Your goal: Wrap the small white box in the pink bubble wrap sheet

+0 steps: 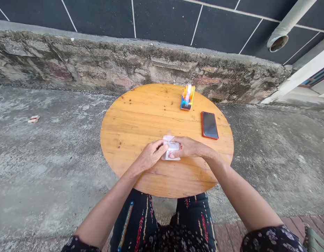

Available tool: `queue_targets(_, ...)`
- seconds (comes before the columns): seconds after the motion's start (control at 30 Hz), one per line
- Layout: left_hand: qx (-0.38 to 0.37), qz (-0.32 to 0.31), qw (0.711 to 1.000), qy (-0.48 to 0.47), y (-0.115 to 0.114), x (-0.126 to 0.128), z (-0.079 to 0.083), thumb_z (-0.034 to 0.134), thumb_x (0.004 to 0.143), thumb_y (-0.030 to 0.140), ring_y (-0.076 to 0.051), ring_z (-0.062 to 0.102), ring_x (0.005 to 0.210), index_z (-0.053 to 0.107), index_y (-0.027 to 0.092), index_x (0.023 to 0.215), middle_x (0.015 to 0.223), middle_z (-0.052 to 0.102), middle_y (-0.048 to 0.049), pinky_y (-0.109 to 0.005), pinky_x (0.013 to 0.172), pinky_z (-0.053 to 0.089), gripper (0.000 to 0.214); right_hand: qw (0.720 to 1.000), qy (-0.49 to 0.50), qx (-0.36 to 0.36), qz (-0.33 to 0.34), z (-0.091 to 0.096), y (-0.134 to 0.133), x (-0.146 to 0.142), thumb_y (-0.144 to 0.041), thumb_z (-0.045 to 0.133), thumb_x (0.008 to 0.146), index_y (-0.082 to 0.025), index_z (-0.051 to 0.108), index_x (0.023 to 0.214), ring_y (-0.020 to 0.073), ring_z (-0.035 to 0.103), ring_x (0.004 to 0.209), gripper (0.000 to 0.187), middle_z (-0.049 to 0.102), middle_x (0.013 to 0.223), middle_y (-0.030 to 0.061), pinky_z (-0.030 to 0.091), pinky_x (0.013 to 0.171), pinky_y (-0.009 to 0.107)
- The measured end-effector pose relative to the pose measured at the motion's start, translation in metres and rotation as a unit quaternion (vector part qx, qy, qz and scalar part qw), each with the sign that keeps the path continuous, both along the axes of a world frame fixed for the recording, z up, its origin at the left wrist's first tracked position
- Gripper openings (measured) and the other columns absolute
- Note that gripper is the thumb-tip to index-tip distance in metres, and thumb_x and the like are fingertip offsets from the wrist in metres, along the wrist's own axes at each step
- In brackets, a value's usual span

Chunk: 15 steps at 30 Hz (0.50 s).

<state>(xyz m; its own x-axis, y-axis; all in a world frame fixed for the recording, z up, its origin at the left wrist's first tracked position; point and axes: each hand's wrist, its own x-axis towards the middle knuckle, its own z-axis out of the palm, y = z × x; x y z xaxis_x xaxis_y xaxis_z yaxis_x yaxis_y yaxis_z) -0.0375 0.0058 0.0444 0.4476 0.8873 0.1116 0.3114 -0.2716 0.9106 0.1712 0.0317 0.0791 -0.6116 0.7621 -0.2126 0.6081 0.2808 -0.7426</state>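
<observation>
A small pale packet [173, 147] rests on the round wooden table [135, 119] before me. It looks box-like, with white wrapping or paper around it and faint pinkish print; what it contains I cannot make out. My left hand [153, 154] is closed on its left side, thumb lying across the top edge. From the right, my right hand [186, 147] grips it between the thumb near the front edge and fingers at the back. Parts of the packet are hidden under both hands.
Toward the table's far edge stands a yellow and blue tape dispenser [187, 97] with a roll of tape. A phone [209, 125] in a red case lies at the right. Beyond the table runs a low stone wall base [99, 66]. A small crumpled box [34, 119] lies on the concrete floor.
</observation>
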Motion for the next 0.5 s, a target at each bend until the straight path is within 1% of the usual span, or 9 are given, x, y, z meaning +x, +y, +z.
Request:
queue_targets(0.1, -0.014, 0.011, 0.999, 0.035, 0.005, 0.003, 0.005, 0.04, 0.093, 0.042, -0.017, 0.06, 0.077, 0.066, 0.016, 0.09, 0.081, 0.067, -0.0018, -0.026, 0.072, 0.046, 0.037, 0.996, -0.023, 0.029, -0.085, -0.004, -0.007, 0.0, -0.043, 0.074, 0.071, -0.017, 0.06, 0.115, 0.0175, 0.06, 0.079, 0.053, 0.068, 0.095, 0.0052, 0.045, 0.068, 0.029)
queue_targets(0.2, 0.0, 0.042, 0.996, 0.074, 0.008, 0.007, 0.008, 0.038, 0.093, 0.042, -0.016, 0.058, 0.07, 0.066, 0.017, 0.082, 0.075, 0.066, -0.0013, -0.026, 0.065, 0.043, 0.04, 0.981, -0.061, 0.094, -0.158, -0.007, -0.018, -0.003, -0.042, 0.074, 0.072, -0.015, 0.058, 0.116, 0.0182, 0.06, 0.076, 0.054, 0.067, 0.089, 0.006, 0.045, 0.069, 0.031)
queue_targets(0.27, 0.022, 0.068, 0.994, 0.083, 0.01, 0.01, 0.008, 0.039, 0.093, 0.039, -0.016, 0.06, 0.075, 0.068, 0.018, 0.088, 0.083, 0.069, -0.0019, -0.026, 0.068, 0.044, 0.036, 0.97, -0.059, 0.14, -0.188, -0.01, -0.023, -0.005, -0.041, 0.072, 0.073, -0.016, 0.059, 0.113, 0.0183, 0.061, 0.077, 0.049, 0.066, 0.091, 0.0064, 0.046, 0.071, 0.032)
queue_targets(0.33, 0.042, 0.091, 0.991, 0.083, 0.011, 0.012, 0.007, 0.041, 0.092, 0.035, -0.018, 0.062, 0.087, 0.068, 0.019, 0.099, 0.095, 0.07, -0.0033, -0.027, 0.075, 0.045, 0.031, 0.96, -0.046, 0.175, -0.212, -0.016, -0.026, -0.007, -0.04, 0.072, 0.074, -0.016, 0.059, 0.109, 0.0186, 0.062, 0.08, 0.044, 0.066, 0.096, 0.0074, 0.047, 0.073, 0.033)
queue_targets(0.4, 0.056, 0.106, 0.989, 0.089, 0.013, 0.014, 0.005, 0.041, 0.092, 0.032, -0.019, 0.062, 0.096, 0.067, 0.02, 0.104, 0.103, 0.07, -0.005, -0.028, 0.082, 0.045, 0.031, 0.953, -0.027, 0.193, -0.232, -0.022, -0.027, -0.008, -0.039, 0.072, 0.074, -0.016, 0.058, 0.11, 0.0197, 0.063, 0.082, 0.045, 0.065, 0.102, 0.009, 0.049, 0.075, 0.035)
queue_targets(0.5, 0.066, 0.123, 0.985, 0.105, 0.015, 0.016, 0.002, 0.041, 0.092, 0.034, -0.02, 0.062, 0.096, 0.068, 0.019, 0.102, 0.103, 0.07, -0.0058, -0.03, 0.083, 0.046, 0.032, 0.947, 0.027, 0.192, -0.256, -0.03, -0.027, -0.01, -0.037, 0.073, 0.074, -0.015, 0.055, 0.116, 0.0212, 0.065, 0.087, 0.051, 0.066, 0.107, 0.0109, 0.051, 0.081, 0.039)
